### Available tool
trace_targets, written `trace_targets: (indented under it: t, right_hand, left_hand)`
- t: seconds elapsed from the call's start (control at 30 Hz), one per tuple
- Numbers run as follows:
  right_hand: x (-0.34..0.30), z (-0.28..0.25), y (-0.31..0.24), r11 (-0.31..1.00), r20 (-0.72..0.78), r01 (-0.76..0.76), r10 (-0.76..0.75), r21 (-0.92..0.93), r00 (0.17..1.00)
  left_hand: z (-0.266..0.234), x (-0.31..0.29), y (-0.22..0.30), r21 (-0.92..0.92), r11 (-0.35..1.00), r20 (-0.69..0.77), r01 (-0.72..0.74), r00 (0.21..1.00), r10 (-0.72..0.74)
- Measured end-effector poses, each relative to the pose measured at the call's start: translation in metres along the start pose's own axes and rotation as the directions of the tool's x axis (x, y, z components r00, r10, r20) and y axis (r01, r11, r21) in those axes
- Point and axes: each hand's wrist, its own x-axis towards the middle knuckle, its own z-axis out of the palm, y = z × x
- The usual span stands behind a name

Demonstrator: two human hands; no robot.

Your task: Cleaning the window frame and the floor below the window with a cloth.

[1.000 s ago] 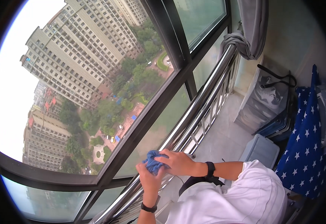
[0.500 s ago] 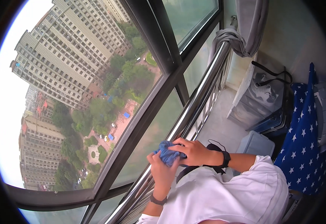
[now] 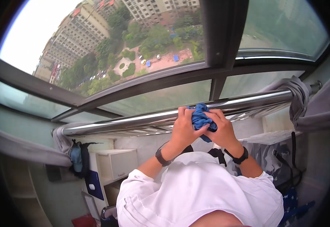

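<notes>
A crumpled blue cloth (image 3: 201, 120) is bunched between my two hands, just on my side of the metal rail. My left hand (image 3: 184, 126) grips its left side, with the fingers curled round the edge. From the other side, my right hand (image 3: 221, 126) closes on it, fingers over the top right. The thumbs come close together below the bundle, and a loose end of the cloth hangs down under them. Behind the cloth runs the shiny metal rail (image 3: 142, 120).
Dark-framed windows (image 3: 150, 81) stand beyond the rail, with buildings and trees far below. Grey curtains (image 3: 305, 102) are tied at both rail ends. A white cabinet (image 3: 121, 163) is at the left, clear storage boxes (image 3: 261, 153) at the right, with star-patterned blue fabric (image 3: 290, 200) nearby.
The view has swung to the left, so the rail now runs nearly level and the left-hand cabinet has come into sight. Both hands still hold the bunched cloth.
</notes>
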Motion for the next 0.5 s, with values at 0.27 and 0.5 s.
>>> trace_targets:
  t: [0.27,0.5]
  right_hand:
    - [0.009,-0.045,0.036,0.982,0.127,0.187,-0.189,0.027,0.974]
    - [0.009,-0.076,0.046,0.984,0.129,0.154,-0.164,0.087,0.978]
  left_hand:
    - [0.035,-0.002,0.044,-0.05,0.975,-0.073,0.218,0.972,-0.222]
    - [0.05,0.014,0.067,-0.143,0.974,-0.076,0.179,0.979,-0.191]
